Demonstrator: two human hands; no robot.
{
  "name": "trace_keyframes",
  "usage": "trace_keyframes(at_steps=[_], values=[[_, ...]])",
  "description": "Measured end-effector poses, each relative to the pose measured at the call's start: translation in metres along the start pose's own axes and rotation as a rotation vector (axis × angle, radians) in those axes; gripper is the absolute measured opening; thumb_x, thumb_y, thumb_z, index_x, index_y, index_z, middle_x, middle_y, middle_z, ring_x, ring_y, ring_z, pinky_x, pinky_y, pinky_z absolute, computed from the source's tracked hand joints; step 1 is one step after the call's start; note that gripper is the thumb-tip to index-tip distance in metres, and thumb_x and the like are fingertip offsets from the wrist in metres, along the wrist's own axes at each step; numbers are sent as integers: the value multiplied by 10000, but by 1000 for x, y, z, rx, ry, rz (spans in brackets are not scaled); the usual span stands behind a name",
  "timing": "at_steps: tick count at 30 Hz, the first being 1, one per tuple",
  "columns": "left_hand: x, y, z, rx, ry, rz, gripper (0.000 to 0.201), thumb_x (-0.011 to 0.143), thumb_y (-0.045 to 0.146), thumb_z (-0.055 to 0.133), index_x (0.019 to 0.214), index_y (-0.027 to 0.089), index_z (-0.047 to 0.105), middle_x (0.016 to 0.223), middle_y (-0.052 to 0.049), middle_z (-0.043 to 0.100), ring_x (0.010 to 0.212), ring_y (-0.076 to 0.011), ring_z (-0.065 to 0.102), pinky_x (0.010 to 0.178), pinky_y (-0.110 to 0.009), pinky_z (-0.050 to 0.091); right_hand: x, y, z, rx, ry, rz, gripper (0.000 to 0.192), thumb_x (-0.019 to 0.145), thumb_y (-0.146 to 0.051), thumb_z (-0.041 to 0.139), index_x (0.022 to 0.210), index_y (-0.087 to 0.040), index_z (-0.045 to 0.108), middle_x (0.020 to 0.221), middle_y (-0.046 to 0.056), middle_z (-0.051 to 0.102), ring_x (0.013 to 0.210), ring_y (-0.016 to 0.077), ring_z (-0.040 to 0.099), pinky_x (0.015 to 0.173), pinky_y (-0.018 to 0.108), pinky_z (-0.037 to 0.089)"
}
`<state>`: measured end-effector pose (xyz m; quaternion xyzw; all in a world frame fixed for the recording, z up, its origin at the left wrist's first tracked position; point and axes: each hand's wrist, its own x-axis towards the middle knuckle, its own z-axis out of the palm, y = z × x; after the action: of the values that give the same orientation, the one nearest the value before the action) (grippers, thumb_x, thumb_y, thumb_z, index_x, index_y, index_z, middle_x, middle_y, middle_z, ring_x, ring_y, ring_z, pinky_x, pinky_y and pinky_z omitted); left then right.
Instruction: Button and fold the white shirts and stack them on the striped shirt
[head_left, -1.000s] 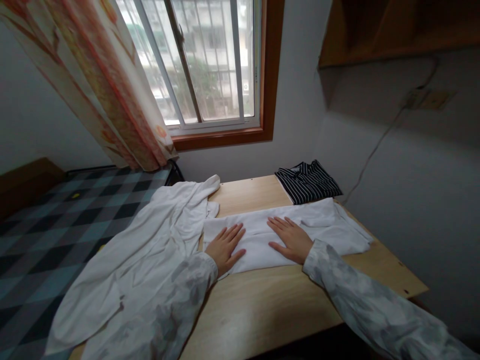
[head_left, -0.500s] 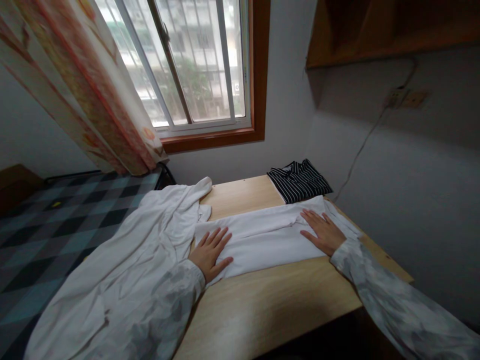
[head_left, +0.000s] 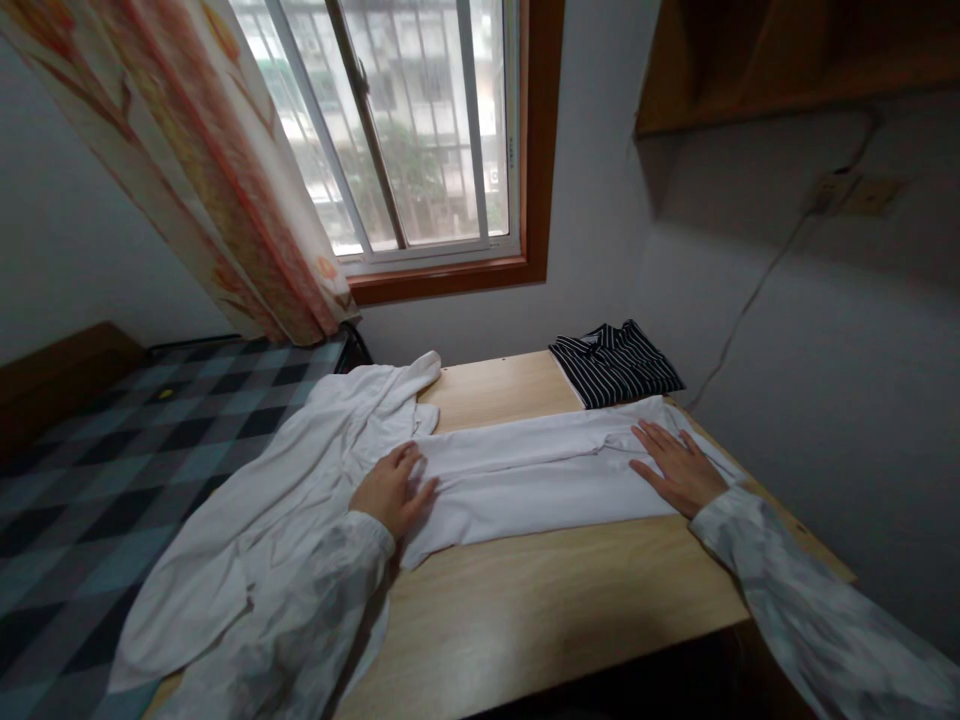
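The white garment (head_left: 525,480) lies folded into a long band across the table (head_left: 540,600). The left hand (head_left: 391,490) rests at its nine o'clock end, fingers loosely curled on the cloth; the right hand (head_left: 679,468) lies flat and spread at the three o'clock end. A striped shirt (head_left: 615,362) sits at twelve o'clock.

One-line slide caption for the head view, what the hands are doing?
Both hands, left hand and right hand, press flat on opposite ends of a folded white garment on a wooden table.
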<state>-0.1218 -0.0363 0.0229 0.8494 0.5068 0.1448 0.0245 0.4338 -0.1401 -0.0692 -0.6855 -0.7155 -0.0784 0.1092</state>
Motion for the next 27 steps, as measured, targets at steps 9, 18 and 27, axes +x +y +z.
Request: trace_keyframes(at_steps=[9,18,27], values=[[50,-6,-34,-46,-325,-448,527,876,696,591,910,191,736,935,-94,785,899,-265,725,794,-325,505,-3,-1,2,7,35,8,717,1076,-583,305,1718,-266,331,1723,104,430,1588,329,396,1316,634,211],[25,12,-24,26,-427,-579,711,713,893,667,844,197,739,831,-108,776,795,-298,717,698,-345,470,-4,0,7,21,67,-3,729,1075,-599,278,1678,-210,402,1714,126,439,1584,334,395,1305,639,207],[3,37,3,-169,-213,-625,522,947,625,533,934,162,773,964,-158,804,938,-304,746,765,-335,500,-2,-3,6,49,73,0,705,1072,-565,323,1681,-218,394,1704,148,451,1568,358,414,1296,659,219]])
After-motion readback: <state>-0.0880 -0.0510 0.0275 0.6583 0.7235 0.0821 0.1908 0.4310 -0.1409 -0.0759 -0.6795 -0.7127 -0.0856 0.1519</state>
